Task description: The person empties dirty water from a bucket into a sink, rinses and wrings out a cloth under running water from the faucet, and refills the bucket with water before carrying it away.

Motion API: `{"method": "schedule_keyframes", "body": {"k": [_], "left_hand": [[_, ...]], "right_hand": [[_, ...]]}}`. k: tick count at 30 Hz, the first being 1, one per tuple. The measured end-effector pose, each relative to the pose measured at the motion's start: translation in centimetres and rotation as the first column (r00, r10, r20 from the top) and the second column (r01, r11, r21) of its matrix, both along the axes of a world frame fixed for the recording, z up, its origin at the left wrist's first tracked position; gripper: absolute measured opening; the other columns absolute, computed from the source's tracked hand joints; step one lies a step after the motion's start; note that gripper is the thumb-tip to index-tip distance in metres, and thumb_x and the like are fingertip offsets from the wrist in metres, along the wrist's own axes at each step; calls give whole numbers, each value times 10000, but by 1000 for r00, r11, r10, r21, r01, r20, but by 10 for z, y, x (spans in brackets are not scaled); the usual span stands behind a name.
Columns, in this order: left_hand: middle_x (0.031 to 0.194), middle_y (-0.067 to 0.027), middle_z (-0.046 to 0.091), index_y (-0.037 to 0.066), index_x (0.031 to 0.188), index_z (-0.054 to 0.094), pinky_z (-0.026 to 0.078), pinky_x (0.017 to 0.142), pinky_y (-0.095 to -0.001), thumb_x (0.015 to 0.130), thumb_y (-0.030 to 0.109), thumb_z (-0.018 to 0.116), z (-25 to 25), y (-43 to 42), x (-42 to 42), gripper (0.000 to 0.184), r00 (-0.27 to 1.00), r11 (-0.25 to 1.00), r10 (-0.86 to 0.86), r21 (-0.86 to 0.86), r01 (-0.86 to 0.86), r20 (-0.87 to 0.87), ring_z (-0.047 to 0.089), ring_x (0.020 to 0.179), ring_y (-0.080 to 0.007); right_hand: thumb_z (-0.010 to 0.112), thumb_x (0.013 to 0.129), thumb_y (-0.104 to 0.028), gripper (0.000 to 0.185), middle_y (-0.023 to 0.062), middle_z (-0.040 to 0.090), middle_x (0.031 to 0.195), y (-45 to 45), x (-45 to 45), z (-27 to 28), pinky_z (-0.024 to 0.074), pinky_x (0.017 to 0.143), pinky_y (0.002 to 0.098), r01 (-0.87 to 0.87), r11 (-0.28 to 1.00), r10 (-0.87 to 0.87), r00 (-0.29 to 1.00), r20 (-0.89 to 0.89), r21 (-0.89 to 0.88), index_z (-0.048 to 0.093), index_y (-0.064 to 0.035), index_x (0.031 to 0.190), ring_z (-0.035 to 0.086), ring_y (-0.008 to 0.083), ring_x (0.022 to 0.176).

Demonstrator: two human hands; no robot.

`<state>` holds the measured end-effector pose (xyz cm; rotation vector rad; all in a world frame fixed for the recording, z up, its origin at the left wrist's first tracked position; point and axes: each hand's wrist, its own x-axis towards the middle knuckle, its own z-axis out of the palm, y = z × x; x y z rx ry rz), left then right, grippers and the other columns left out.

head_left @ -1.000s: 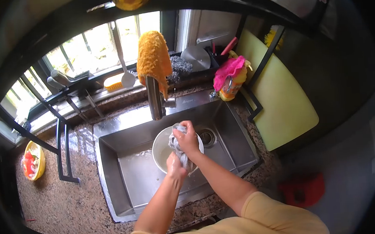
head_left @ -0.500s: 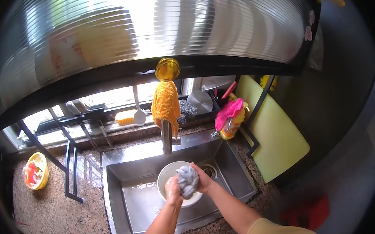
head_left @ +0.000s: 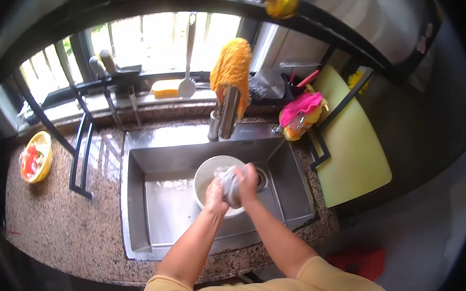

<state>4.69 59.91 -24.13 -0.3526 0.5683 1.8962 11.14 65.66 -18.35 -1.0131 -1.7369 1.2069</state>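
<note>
A grey cloth (head_left: pixel 229 184), bunched up and slightly blurred, is squeezed between my two hands above a white bowl (head_left: pixel 202 174). My left hand (head_left: pixel 215 196) presses on the cloth's left side, and my right hand (head_left: pixel 248 183) wraps round its right side. The bowl stands in the steel sink (head_left: pixel 165 220), left of the drain (head_left: pixel 261 179). Behind it rises the faucet (head_left: pixel 229 113), with an orange cloth (head_left: pixel 231 64) draped over its top.
A yellow bowl (head_left: pixel 44 158) with red and pale contents sits on the granite counter (head_left: pixel 60 222) at left. Black metal brackets (head_left: pixel 78 167) rise beside it. Right of the sink are a bottle with a pink cloth (head_left: pixel 300 108) and a green board (head_left: pixel 353 158).
The view has tilted and shifted. The grey cloth has gone from stretched between my hands, to a rounded bundle, to a squeezed bunch; both hands have kept hold of it over the bowl.
</note>
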Motion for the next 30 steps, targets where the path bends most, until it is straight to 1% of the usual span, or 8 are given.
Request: {"method": "schedule_keyframes", "body": {"k": [5, 8, 10, 13, 19, 23, 25, 30], "left_hand": [[865, -59, 626, 88, 980, 583, 508, 763, -374, 914, 299, 527, 55, -7, 2, 228, 957, 982, 85, -139, -127, -276, 616, 805, -208], [809, -53, 608, 56, 907, 586, 501, 656, -333, 896, 262, 569, 6, 0, -19, 207, 990, 989, -81, -132, 66, -114, 596, 711, -176], [764, -47, 587, 47, 819, 566, 496, 609, -309, 868, 258, 615, 31, -1, -6, 222, 995, 998, 56, 6, -56, -87, 579, 657, -163], [791, -57, 615, 8, 886, 592, 498, 634, -286, 826, 113, 636, 42, 3, -2, 128, 873, 987, 42, -116, -113, -487, 601, 715, -143], [883, -39, 591, 41, 976, 568, 457, 759, -259, 744, 28, 623, 41, -4, -12, 239, 583, 954, -38, -203, -221, -812, 567, 827, -134], [882, -27, 592, 88, 1071, 579, 480, 743, -276, 818, 115, 619, 23, -6, -29, 257, 940, 996, 30, -74, -58, -340, 582, 802, -162], [900, -25, 599, 95, 1093, 584, 490, 737, -286, 841, 156, 621, 14, -11, -32, 262, 998, 997, 69, 43, -69, 6, 587, 797, -168], [1104, -50, 585, 97, 1185, 527, 390, 968, -352, 911, 217, 526, 40, -13, -4, 300, 995, 989, -33, 138, 46, -94, 542, 1043, -178]], "right_hand": [[561, 822, -95, 97, 9, 539, 847, 17, 4, -5, 443, 713, 251, -294, 852, 135, 922, -362, -432, 555, -67, 915, 520, 103, 773], [573, 821, -98, 56, 15, 555, 815, -36, 0, 13, 465, 695, 272, -198, 972, 199, 980, 10, 125, 563, -72, 870, 544, 120, 741], [592, 821, -110, 45, 22, 567, 786, 6, -7, -16, 476, 675, 296, -120, 956, 79, 984, -161, -267, 560, -80, 835, 554, 133, 705], [602, 846, -207, 102, 33, 602, 784, 45, 0, -24, 502, 679, 334, -332, 609, -13, 904, -427, -721, 582, -107, 849, 599, 190, 708], [538, 904, -352, 351, 58, 607, 1019, 22, 22, 19, 487, 852, 353, -557, 264, 137, 829, -542, -787, 522, -82, 1127, 600, 197, 960], [689, 770, -169, 211, 44, 590, 927, 0, 1, -6, 475, 786, 303, -365, 896, 386, 922, 37, -254, 580, -62, 914, 582, 150, 850], [755, 669, -227, 277, 122, 586, 905, -33, -12, 7, 464, 749, 359, -325, 789, 180, 934, 308, 522, 592, -46, 802, 568, 274, 847], [728, 710, -225, 264, 125, 594, 727, 24, -30, -4, 466, 655, 364, 153, 986, -159, 980, 122, 61, 573, -37, 812, 562, 252, 664]]}}
